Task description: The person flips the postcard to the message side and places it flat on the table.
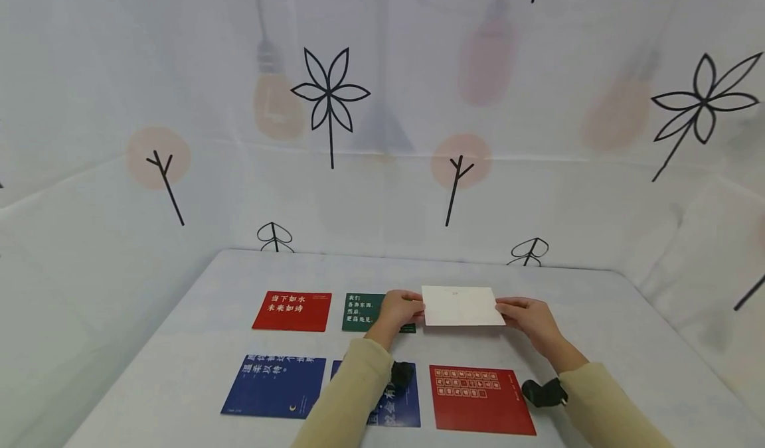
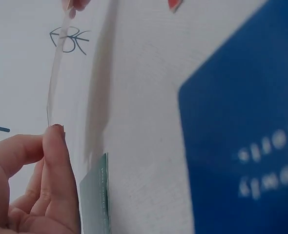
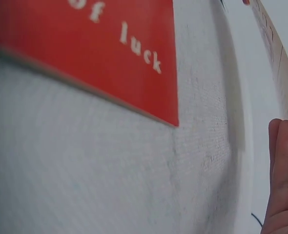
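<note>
Both hands hold a white card [image 1: 460,306] above the back right of the table, its pale face toward the head camera. My left hand [image 1: 397,312] pinches the card's left edge between thumb and fingers; the left wrist view shows the card [image 2: 56,78] nearly edge-on above that hand [image 2: 41,180]. At the opposite edge, my right hand [image 1: 532,322] pinches the card, and in the right wrist view its fingers [image 3: 283,170] lie against it. A green card [image 1: 361,312] with white writing lies beside the left hand, partly covered by it.
A red card [image 1: 293,312] lies at the back left. In the front row are a blue card [image 1: 275,387], a second blue card [image 1: 394,405] partly behind the left sleeve, and a red card [image 1: 483,401]. A patterned white cloth [image 1: 382,202] hangs behind the table.
</note>
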`<state>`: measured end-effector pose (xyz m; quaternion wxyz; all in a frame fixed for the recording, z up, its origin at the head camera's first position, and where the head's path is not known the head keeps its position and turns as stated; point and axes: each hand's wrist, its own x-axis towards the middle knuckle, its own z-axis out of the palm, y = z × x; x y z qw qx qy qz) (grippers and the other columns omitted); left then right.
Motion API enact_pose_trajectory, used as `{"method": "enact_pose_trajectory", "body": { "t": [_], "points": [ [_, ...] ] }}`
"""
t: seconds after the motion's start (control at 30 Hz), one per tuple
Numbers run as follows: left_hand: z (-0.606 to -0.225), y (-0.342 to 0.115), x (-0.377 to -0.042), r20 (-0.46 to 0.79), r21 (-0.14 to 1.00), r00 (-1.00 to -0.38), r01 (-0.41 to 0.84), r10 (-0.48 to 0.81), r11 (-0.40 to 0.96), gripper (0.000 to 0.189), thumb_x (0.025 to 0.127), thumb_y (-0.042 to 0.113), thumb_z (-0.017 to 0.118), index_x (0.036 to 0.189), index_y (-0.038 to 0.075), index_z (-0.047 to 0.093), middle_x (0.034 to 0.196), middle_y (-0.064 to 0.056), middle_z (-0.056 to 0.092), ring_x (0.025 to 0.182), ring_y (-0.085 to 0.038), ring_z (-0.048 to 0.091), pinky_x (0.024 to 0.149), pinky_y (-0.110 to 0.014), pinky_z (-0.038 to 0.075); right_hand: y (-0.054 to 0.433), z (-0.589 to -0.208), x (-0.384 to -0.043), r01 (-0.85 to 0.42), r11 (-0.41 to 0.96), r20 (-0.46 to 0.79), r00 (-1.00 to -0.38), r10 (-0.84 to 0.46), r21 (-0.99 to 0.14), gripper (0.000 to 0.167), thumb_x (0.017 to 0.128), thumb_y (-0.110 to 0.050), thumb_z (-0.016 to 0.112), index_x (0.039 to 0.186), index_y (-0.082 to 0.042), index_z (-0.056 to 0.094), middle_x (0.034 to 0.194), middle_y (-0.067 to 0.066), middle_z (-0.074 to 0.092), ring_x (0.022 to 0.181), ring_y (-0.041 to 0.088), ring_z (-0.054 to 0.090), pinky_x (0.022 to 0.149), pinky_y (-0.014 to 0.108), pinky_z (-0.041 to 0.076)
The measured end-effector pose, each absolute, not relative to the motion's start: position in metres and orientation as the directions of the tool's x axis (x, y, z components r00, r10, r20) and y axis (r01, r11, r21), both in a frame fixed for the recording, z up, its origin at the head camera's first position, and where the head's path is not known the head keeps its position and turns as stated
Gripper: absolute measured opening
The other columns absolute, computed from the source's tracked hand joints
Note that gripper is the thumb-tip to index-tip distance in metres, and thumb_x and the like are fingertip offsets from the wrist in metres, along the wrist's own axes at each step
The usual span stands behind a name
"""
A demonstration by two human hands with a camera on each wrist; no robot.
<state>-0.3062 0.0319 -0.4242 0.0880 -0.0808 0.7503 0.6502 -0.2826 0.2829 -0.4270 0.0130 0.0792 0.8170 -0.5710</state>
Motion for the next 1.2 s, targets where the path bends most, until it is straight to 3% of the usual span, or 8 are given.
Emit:
{"method": "enact_pose_trajectory", "body": {
  "t": [0.6, 0.87, 1.2],
  "points": [
    [-0.4224, 0.0354, -0.3011, -0.153, 0.950, -0.988, -0.152, -0.019, 0.273, 0.019, 0.077, -0.004, 0.069, 0.095, 0.000, 0.067, 0.075, -0.005, 0.062, 0.060, -0.013, 0.061, 0.056, -0.024, 0.053, 0.2811, -0.4267, -0.2799, 0.162, 0.368, -0.118, -0.983, 0.140, -0.916, 0.044, 0.089, -0.016, 0.063, 0.121, 0.012, 0.052, 0.114, 0.026, 0.057, 0.081, 0.015, 0.061, 0.072, 0.029, 0.054],
    [-0.4307, 0.0383, -0.3039, -0.122, 0.935, -0.992, -0.123, -0.025, 0.333, 0.026, 0.071, -0.006, 0.072, 0.095, 0.001, 0.066, 0.075, -0.003, 0.062, 0.060, -0.012, 0.060, 0.053, -0.023, 0.052, 0.2809, -0.4273, -0.2796, 0.143, 0.420, -0.094, -0.986, 0.135, -0.896, 0.041, 0.089, -0.014, 0.062, 0.119, 0.012, 0.054, 0.110, 0.024, 0.059, 0.080, 0.016, 0.060, 0.069, 0.027, 0.054],
    [-0.4276, 0.0387, -0.2991, -0.095, 0.915, -0.995, -0.093, -0.015, 0.392, 0.024, 0.072, -0.006, 0.073, 0.094, -0.001, 0.065, 0.073, -0.003, 0.058, 0.058, -0.012, 0.058, 0.051, -0.023, 0.051, 0.2805, -0.4317, -0.2810, 0.151, 0.498, -0.098, -0.987, 0.131, -0.854, 0.040, 0.087, -0.012, 0.062, 0.118, 0.011, 0.055, 0.106, 0.024, 0.060, 0.077, 0.016, 0.059, 0.062, 0.021, 0.051]
  ]
}}
